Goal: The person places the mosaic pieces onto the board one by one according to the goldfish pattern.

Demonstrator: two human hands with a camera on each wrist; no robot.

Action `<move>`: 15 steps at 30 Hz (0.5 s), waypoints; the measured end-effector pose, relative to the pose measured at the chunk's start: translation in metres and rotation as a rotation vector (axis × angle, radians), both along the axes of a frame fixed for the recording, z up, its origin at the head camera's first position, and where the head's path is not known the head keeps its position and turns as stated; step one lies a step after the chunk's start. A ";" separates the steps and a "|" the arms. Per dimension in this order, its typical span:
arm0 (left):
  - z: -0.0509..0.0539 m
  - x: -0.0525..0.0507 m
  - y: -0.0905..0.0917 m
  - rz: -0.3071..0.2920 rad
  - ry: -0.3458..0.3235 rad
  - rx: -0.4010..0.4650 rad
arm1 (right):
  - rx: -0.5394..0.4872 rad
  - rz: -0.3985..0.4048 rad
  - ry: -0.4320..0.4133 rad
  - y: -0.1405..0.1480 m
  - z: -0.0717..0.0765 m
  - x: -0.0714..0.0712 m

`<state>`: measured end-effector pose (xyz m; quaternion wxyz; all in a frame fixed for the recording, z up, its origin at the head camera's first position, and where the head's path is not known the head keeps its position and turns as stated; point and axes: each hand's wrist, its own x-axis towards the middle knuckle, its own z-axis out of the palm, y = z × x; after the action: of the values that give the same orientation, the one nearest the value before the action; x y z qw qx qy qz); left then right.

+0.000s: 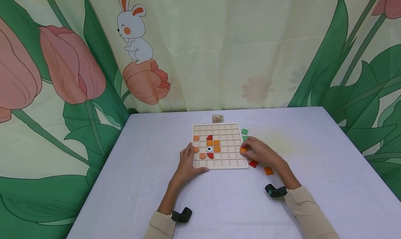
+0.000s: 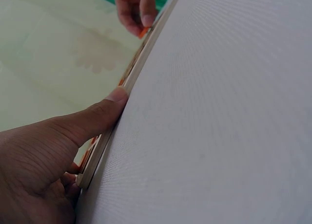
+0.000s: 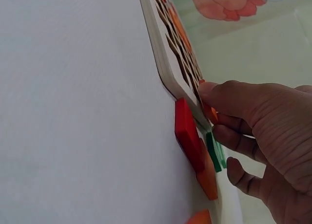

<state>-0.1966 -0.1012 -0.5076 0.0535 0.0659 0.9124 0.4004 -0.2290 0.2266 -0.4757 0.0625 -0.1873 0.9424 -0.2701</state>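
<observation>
A pale wooden grid board lies on the table, with orange squares, orange discs, red quarter-round pieces and a white eye piece in its cells. My left hand grips the board's near left corner; in the left wrist view its thumb presses the near edge, while its fingers are partly hidden at the side. At the board's right edge my right hand pinches an orange square tile between thumb and fingers. That tile is mostly covered in the right wrist view.
Right of the board lie green tiles, a red piece and an orange tile. A small patterned block stands behind the board. The white-covered table ends at a printed curtain.
</observation>
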 end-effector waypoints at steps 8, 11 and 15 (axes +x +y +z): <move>0.000 0.000 0.000 0.003 -0.002 0.016 | 0.004 0.073 0.006 -0.025 0.000 -0.005; 0.000 0.000 0.000 0.008 -0.010 0.010 | 0.016 0.099 0.017 -0.036 0.001 -0.006; 0.000 -0.002 0.000 0.006 -0.018 0.001 | 0.019 0.120 0.022 -0.051 0.003 -0.006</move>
<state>-0.1983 -0.1015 -0.5078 0.0604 0.0599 0.9118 0.4017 -0.2354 0.1754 -0.4724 0.0702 -0.2459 0.9325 -0.2550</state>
